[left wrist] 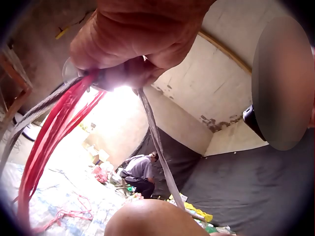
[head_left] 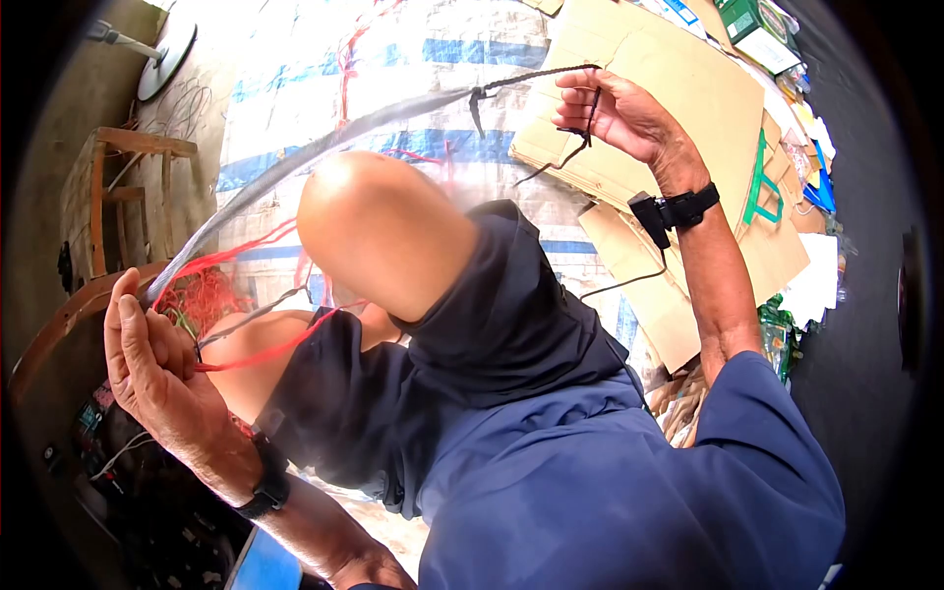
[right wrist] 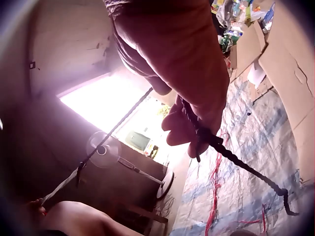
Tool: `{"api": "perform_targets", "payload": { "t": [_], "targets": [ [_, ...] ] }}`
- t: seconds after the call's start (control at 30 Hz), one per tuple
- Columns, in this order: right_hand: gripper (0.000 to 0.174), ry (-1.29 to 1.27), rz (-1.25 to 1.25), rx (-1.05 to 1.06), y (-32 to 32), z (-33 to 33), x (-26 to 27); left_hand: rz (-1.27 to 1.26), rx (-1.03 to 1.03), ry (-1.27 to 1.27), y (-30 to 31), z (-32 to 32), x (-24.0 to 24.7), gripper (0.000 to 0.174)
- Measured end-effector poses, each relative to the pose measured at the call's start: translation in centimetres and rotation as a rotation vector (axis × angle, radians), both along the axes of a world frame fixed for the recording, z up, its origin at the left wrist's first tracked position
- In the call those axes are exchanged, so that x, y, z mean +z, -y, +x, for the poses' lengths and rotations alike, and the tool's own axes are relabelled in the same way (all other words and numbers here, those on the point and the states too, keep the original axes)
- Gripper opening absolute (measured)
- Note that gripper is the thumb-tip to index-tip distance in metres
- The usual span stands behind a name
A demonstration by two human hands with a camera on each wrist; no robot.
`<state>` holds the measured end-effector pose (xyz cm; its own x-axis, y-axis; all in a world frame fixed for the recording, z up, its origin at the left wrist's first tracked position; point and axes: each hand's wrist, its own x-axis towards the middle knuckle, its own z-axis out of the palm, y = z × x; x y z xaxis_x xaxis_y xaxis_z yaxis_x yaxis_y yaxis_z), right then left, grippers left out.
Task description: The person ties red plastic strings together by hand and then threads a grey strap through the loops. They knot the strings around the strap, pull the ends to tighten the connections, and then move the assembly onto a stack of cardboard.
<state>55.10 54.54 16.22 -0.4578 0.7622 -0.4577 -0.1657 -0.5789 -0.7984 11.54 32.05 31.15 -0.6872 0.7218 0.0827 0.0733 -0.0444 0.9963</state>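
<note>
My left hand (head_left: 157,379) grips a grey woven strap (head_left: 324,143) together with several red plastic strings (left wrist: 49,142). From there the strap arcs over my raised knee (head_left: 374,226) toward the upper right, where it is knotted to a thin black braided cord (head_left: 536,74). The cord's other end is in my right hand (head_left: 629,113), running over the index finger under the thumb. A knotted tail of the cord dangles below those fingers, as the right wrist view shows closely. What lies deep inside the left fist is hidden.
Flat cardboard (head_left: 649,59) lies on a blue-and-white striped tarp (head_left: 265,108). Left of the tarp stand a wooden frame (head_left: 147,143) and a fan (right wrist: 103,150). Loose red string (head_left: 211,295) is heaped beyond my left hand. Another person (left wrist: 139,172) bends over at the back.
</note>
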Motion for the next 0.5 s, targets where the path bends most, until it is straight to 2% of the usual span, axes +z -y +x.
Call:
{"api": "perform_targets", "payload": {
  "t": [0.1, 0.27, 0.33, 0.4, 0.5],
  "targets": [
    [0.045, -0.159, -0.046, -0.018, 0.0, -0.1, -0.4, -0.005, 0.017, 0.0, -0.1, 0.4, -0.1, 0.032],
    [0.042, -0.147, -0.067, -0.014, -0.1, 0.0, -1.3, -0.032, -0.006, -0.018, -0.2, 1.0, 0.5, 0.029],
    [0.035, -0.054, -0.054, -0.022, -0.3, 0.0, -2.2, -0.112, 0.135, -0.034, -1.1, 2.6, 1.3, 0.026],
    [0.033, 0.064, -0.034, -0.066, 0.0, -0.1, -2.5, -0.183, 0.026, -0.108, -1.0, 2.0, 1.5, 0.024],
    [0.03, 0.068, -0.058, -0.078, -0.1, 0.3, -3.8, -0.232, -0.1, -0.221, -1.4, 0.5, 1.9, 0.024]
  ]
}}
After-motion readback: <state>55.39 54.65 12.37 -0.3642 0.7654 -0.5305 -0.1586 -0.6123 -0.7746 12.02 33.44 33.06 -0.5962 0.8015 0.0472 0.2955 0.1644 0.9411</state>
